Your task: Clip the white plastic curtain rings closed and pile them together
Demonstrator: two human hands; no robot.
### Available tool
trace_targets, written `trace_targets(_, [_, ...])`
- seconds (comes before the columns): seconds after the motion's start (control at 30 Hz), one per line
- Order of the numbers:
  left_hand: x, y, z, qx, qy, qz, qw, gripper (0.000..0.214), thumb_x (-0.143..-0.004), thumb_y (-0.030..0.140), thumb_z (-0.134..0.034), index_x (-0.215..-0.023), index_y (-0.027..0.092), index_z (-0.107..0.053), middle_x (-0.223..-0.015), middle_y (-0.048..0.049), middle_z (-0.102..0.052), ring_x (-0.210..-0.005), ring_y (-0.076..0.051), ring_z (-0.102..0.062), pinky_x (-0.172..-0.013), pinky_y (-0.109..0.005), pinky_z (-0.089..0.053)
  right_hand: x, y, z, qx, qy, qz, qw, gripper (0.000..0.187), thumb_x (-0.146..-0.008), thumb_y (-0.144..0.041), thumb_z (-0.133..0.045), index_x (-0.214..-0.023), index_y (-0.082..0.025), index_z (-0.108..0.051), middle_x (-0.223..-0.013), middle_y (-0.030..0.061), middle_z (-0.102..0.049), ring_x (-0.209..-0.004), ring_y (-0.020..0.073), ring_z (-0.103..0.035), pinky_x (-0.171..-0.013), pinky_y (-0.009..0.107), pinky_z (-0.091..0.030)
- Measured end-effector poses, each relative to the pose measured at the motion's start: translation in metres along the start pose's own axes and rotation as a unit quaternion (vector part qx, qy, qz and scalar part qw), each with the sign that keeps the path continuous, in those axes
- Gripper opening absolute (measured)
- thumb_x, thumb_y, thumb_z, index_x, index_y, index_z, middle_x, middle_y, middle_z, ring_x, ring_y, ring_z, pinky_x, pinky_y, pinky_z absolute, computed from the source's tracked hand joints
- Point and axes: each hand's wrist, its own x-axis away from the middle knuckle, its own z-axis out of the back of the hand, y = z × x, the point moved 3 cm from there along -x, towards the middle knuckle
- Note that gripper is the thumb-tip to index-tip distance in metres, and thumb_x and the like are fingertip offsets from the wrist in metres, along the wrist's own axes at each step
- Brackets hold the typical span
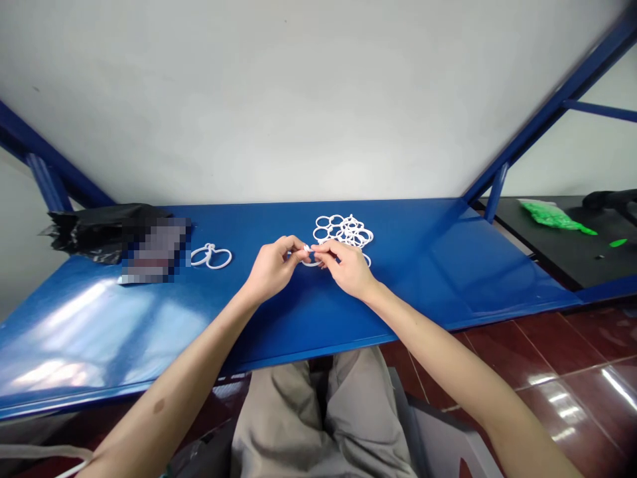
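Observation:
My left hand (273,267) and my right hand (347,267) meet over the blue table (423,279), fingers pinched together on a white plastic ring (312,261). Just beyond them lies a pile of several white plastic rings (344,230). Two joined white rings (212,257) lie to the left of my left hand.
A black plastic bag (94,226) sits at the table's left end beside a blurred patch. Blue frame posts rise at both sides. To the right, a dark shelf holds green plastic pieces (552,216). Red floor tiles and my lap lie below the table edge.

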Motion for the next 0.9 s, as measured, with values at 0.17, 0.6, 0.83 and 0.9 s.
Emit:
trace_targets(0.17, [0.003,0.006,0.000,-0.103,-0.002,-0.053,0.993,0.018,-0.090,0.030,-0.058,-0.077,0.022,-0.068,-0.082,-0.0022,-0.072,-0.076,-0.017,-0.061,-0.072,-0.028,-0.046,0.002,-0.001,0.000,0.079,-0.026,0.079,0.993,0.018,-0.104,-0.029,-0.055,-0.100,-0.023,-0.071,-0.095,0.0033,-0.076,-0.084,0.0173,-0.073,-0.079,0.031,-0.059])
trace_targets(0.6, [-0.003,-0.023,0.012,-0.384,-0.022,-0.073,0.920,0.041,-0.084,0.010,-0.050,-0.118,0.020,-0.072,-0.122,-0.0104,-0.071,-0.112,-0.033,-0.056,-0.092,-0.048,-0.046,-0.015,0.027,0.084,0.298,0.088,-0.053,0.949,0.021,-0.100,-0.026,-0.056,-0.102,-0.023,-0.077,-0.101,0.0067,-0.067,-0.088,0.0205,-0.067,-0.081,0.036,-0.055])
trace_targets(0.83, [-0.006,-0.032,0.013,-0.416,-0.037,-0.041,0.908,0.025,-0.095,0.023,-0.050,-0.102,0.021,-0.074,-0.118,-0.0108,-0.072,-0.114,-0.036,-0.054,-0.091,-0.051,-0.044,0.015,0.060,0.140,0.289,0.034,-0.204,0.935,0.012,-0.087,-0.027,-0.069,-0.093,-0.020,-0.077,-0.086,0.0040,-0.075,-0.072,0.0174,-0.066,-0.074,0.032,-0.053])
trace_targets(0.9, [-0.006,-0.030,0.012,-0.418,-0.029,-0.038,0.907,0.023,-0.096,0.025,-0.051,-0.096,0.021,-0.073,-0.115,-0.0113,-0.072,-0.113,-0.036,-0.054,-0.091,-0.051,-0.043,0.023,0.064,0.141,0.295,0.014,-0.255,0.921,0.011,-0.086,-0.027,-0.069,-0.090,-0.020,-0.077,-0.082,0.0038,-0.076,-0.072,0.0177,-0.068,-0.071,0.030,-0.053])
